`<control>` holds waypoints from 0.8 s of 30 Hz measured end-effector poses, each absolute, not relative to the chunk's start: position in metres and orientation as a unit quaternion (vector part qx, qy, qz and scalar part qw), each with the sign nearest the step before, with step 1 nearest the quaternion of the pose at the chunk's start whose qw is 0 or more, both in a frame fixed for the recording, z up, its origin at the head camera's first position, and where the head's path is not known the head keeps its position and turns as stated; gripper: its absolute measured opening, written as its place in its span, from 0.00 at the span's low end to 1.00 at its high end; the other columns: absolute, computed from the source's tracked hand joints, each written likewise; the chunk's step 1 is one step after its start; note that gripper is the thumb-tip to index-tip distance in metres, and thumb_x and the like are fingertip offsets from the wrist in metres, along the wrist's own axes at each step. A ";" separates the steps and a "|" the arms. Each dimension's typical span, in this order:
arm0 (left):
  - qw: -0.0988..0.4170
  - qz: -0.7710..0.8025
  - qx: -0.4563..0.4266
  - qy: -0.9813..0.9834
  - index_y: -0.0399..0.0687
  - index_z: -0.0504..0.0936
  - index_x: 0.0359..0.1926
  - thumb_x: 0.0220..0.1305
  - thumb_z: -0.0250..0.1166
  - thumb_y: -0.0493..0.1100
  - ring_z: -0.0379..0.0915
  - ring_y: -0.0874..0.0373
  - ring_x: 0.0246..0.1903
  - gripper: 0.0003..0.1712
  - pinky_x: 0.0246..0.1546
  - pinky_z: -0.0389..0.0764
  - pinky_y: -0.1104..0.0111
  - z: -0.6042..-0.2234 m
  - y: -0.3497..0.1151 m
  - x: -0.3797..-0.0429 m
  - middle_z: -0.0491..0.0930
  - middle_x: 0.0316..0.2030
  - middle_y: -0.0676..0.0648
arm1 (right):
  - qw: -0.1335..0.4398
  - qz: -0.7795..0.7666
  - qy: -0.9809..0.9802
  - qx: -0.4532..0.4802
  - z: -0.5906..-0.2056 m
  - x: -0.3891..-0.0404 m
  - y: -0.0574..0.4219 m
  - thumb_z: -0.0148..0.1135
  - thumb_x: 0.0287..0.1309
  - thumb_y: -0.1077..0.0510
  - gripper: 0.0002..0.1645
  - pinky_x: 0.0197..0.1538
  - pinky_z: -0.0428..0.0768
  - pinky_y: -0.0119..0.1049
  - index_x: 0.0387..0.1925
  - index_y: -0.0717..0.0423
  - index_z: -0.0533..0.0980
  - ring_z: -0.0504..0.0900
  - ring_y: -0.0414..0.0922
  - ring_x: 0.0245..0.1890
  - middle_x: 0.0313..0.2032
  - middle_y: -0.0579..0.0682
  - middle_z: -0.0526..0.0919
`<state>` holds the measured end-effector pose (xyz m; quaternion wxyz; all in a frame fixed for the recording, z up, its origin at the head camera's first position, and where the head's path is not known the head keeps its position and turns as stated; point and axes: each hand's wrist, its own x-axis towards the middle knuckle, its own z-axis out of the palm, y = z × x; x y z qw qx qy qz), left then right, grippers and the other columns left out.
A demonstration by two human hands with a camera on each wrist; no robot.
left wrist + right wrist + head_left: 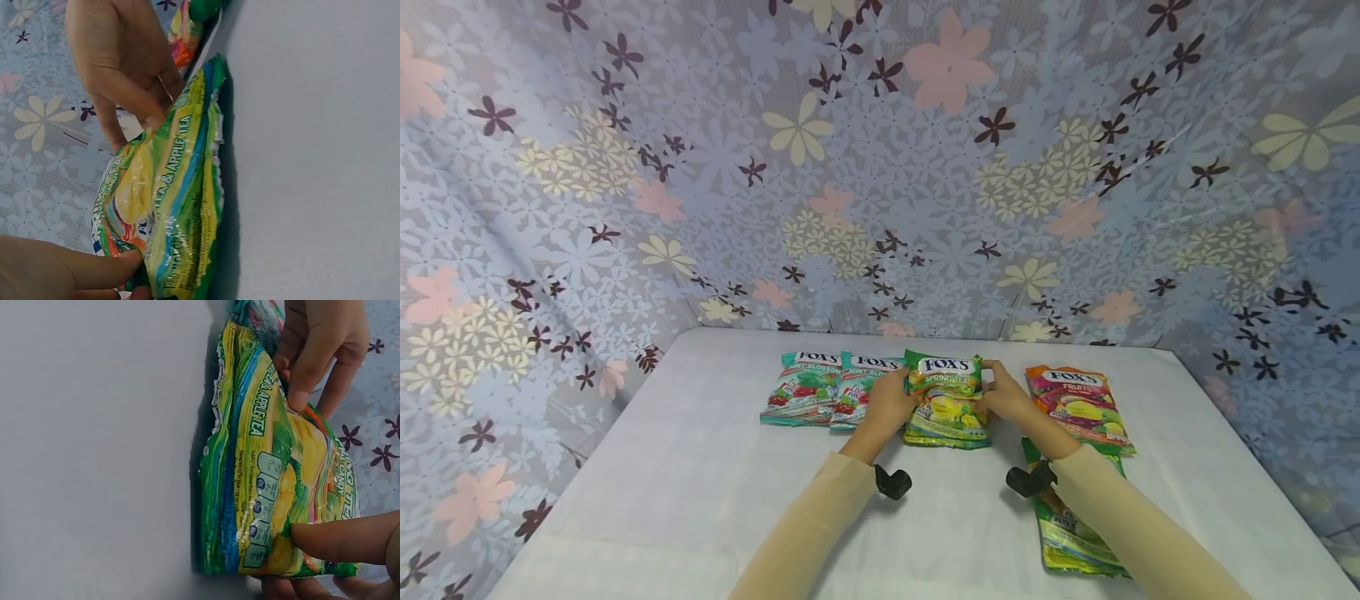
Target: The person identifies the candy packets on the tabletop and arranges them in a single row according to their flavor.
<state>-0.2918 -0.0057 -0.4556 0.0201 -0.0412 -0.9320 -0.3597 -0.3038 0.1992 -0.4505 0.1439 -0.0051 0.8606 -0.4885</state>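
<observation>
Spring Tea packet (946, 408) was on the desk (700, 500), just right of two overlapping Mint Blossom packets (805, 389). Left grip (889, 405) and right grip (1006, 397) pinched its opposite sides, thumbs in front, presumably to keep it square. Labels (946, 365) read upright from the near side, likely for identification.

"How do the person's arms lie?"
"Both reach forward: the left arm (808, 525) and the right arm (1142, 517) slant inward, so the hands sit closer together than the elbow ends."
"And the hands?"
"The left hand (887, 404) and the right hand (1004, 396) face each other, a little apart, each pinching."
"The right thumb (344, 540)?"
"Nearly straight, with fingers (312, 589) bent below."
"The left thumb (103, 269)?"
"Extended too, a fingertip just beside it."
</observation>
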 end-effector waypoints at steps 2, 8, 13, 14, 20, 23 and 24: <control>0.028 -0.358 -0.042 -0.932 0.31 0.74 0.60 0.57 0.72 0.37 0.76 0.42 0.52 0.31 0.48 0.78 0.55 -0.456 -0.005 -0.291 0.78 0.53 0.35 | 0.148 -0.487 0.861 -0.007 -0.451 -0.305 0.199 0.65 0.50 0.71 0.54 0.50 0.73 0.53 0.72 0.64 0.44 0.73 0.59 0.46 0.59 0.75 0.65; 0.049 -0.358 -0.047 -0.931 0.33 0.75 0.60 0.57 0.71 0.36 0.78 0.43 0.47 0.30 0.42 0.81 0.58 -0.460 -0.005 -0.290 0.80 0.50 0.36 | 0.153 -0.480 0.864 -0.010 -0.455 -0.309 0.200 0.65 0.50 0.70 0.53 0.50 0.72 0.53 0.72 0.66 0.46 0.73 0.58 0.45 0.59 0.75 0.64; 0.057 -0.350 -0.071 -0.932 0.37 0.78 0.57 0.59 0.69 0.34 0.77 0.45 0.48 0.24 0.43 0.80 0.58 -0.463 -0.005 -0.288 0.80 0.50 0.39 | 0.160 -0.478 0.863 -0.005 -0.455 -0.309 0.202 0.65 0.49 0.69 0.50 0.50 0.74 0.51 0.71 0.67 0.50 0.72 0.58 0.46 0.58 0.73 0.66; 0.056 -0.350 -0.075 -0.932 0.37 0.78 0.57 0.59 0.68 0.34 0.76 0.45 0.50 0.23 0.45 0.79 0.57 -0.463 -0.005 -0.288 0.80 0.51 0.39 | 0.161 -0.476 0.865 -0.004 -0.455 -0.309 0.203 0.65 0.49 0.69 0.50 0.50 0.74 0.51 0.71 0.67 0.51 0.72 0.57 0.46 0.58 0.73 0.66; 0.032 -0.348 -0.076 -0.934 0.36 0.76 0.60 0.64 0.64 0.35 0.73 0.41 0.52 0.23 0.36 0.78 0.61 -0.461 -0.004 -0.286 0.74 0.57 0.34 | 0.172 -0.467 0.867 -0.003 -0.453 -0.308 0.204 0.65 0.52 0.67 0.47 0.51 0.74 0.49 0.70 0.69 0.52 0.74 0.56 0.47 0.58 0.72 0.67; 0.023 -0.352 -0.074 -0.933 0.37 0.75 0.62 0.65 0.63 0.35 0.76 0.41 0.43 0.24 0.25 0.72 0.64 -0.461 -0.004 -0.284 0.70 0.59 0.30 | 0.173 -0.465 0.868 -0.003 -0.454 -0.308 0.205 0.64 0.52 0.67 0.46 0.51 0.74 0.49 0.70 0.69 0.53 0.74 0.55 0.45 0.55 0.71 0.70; 0.022 -0.351 -0.074 -0.933 0.37 0.75 0.62 0.65 0.63 0.35 0.76 0.41 0.40 0.24 0.24 0.70 0.64 -0.461 -0.004 -0.284 0.69 0.59 0.29 | 0.174 -0.465 0.868 -0.004 -0.454 -0.308 0.205 0.64 0.53 0.67 0.46 0.50 0.74 0.48 0.70 0.70 0.53 0.74 0.54 0.44 0.53 0.69 0.71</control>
